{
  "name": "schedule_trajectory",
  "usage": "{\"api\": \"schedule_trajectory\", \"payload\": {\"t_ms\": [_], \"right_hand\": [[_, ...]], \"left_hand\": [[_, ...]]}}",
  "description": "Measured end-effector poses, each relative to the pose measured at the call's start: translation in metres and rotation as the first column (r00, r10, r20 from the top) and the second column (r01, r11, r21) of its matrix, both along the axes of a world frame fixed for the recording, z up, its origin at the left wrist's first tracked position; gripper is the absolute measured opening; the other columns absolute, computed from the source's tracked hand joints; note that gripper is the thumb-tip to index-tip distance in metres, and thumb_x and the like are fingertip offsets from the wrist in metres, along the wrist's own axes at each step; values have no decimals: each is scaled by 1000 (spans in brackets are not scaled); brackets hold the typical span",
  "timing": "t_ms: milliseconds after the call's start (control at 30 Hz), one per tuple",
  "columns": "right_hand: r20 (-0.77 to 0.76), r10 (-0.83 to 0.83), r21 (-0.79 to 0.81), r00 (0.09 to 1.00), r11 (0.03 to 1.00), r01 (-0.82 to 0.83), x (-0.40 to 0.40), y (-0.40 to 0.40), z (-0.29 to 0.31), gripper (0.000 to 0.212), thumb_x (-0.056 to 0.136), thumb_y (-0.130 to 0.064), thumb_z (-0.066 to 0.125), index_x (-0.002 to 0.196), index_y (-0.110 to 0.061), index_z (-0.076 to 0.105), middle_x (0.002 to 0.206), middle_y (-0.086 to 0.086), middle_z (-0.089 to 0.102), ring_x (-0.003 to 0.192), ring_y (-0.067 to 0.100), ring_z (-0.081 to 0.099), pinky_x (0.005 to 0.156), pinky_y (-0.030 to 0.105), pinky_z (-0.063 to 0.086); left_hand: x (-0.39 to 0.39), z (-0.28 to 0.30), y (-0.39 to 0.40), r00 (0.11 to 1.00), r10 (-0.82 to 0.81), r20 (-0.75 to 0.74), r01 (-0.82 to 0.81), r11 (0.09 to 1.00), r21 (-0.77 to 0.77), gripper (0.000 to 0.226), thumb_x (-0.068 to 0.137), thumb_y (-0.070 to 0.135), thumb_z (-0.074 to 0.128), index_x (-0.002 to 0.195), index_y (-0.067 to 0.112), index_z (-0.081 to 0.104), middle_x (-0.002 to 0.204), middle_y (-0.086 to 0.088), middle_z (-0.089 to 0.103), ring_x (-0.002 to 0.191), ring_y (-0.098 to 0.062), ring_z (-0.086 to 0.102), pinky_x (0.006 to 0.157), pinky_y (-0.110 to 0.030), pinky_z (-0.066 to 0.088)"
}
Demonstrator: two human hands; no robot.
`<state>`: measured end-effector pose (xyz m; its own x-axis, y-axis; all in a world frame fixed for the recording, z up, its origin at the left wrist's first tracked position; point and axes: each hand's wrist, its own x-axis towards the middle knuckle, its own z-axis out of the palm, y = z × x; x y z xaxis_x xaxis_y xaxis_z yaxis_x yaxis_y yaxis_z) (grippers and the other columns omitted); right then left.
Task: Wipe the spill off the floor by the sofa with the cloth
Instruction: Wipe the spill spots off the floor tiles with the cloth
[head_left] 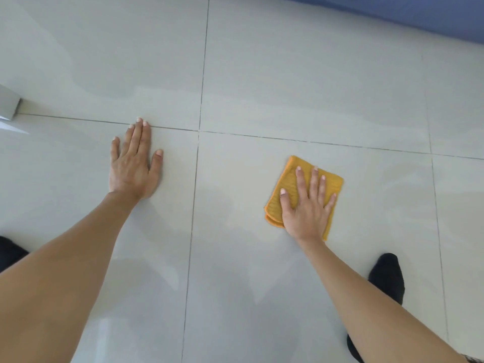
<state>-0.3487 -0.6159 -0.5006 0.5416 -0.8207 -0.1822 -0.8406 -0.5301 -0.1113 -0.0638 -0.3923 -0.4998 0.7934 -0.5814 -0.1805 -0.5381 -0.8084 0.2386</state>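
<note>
A folded orange cloth (288, 179) lies flat on the pale tiled floor (262, 87), right of centre. My right hand (307, 208) presses down on the cloth with fingers spread, covering its lower right part. My left hand (133, 166) rests palm-down on the bare tile to the left, fingers together, holding nothing. No spill stands out on the glossy tiles around the cloth. The blue base of the sofa (419, 14) runs along the top right.
A black-socked foot (387, 279) stands behind my right forearm, and another dark shape (10, 252) sits at the left edge. A grey furniture leg (9, 104) stands at the far left. Grout lines cross between my hands.
</note>
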Motion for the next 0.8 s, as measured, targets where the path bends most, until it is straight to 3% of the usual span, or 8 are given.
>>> {"api": "schedule_trajectory", "payload": {"t_ms": [100, 200, 500, 667, 800], "right_hand": [[30, -276, 51, 961, 960, 274, 10, 20, -1, 72, 89, -64, 16, 155, -35, 13, 165, 1, 3, 152, 25, 2, 117, 62, 2], [20, -323, 71, 946, 944, 321, 30, 41, -2, 72, 90, -63, 14, 155, -35, 7, 165, 2, -1, 152, 26, -3, 116, 64, 1], [98, 11, 97, 995, 995, -20, 129, 100, 0, 67, 94, -59, 27, 155, -36, 11, 165, 2, -2, 152, 26, -3, 116, 61, -4], [109, 204, 109, 973, 970, -216, 171, 138, -1, 68, 94, -59, 29, 155, -37, 10, 165, 0, -3, 152, 25, -3, 116, 59, -7], [113, 343, 91, 933, 931, -353, 194, 165, 0, 67, 94, -59, 29, 155, -37, 13, 165, 1, 1, 152, 26, 0, 116, 59, -7]], "left_hand": [[0, 0, 0, 1000, 4, -4, -4, 1000, 0, 65, 96, 41, 20, 154, 15, 3, 162, 0, 3, 149, -16, 4, 120, -41, 1], [0, -1, 0, 1000, 3, -2, -3, 1000, -2, 65, 96, 41, 20, 153, 14, 3, 162, 0, 3, 149, -16, 4, 120, -41, 1], [2, -2, 1, 998, -12, -62, 10, 999, -36, 63, 98, 36, 24, 153, 13, 4, 162, -1, 1, 149, -17, 3, 119, -42, 0], [15, -1, 35, 989, -139, -51, 138, 990, -25, 62, 97, 40, 15, 153, 15, 9, 162, 0, 7, 149, -17, 10, 119, -38, 6], [11, 0, 53, 995, -79, -52, 79, 997, -9, 62, 95, 38, 12, 153, 15, 11, 161, 0, 9, 149, -17, 10, 119, -38, 5]]}}
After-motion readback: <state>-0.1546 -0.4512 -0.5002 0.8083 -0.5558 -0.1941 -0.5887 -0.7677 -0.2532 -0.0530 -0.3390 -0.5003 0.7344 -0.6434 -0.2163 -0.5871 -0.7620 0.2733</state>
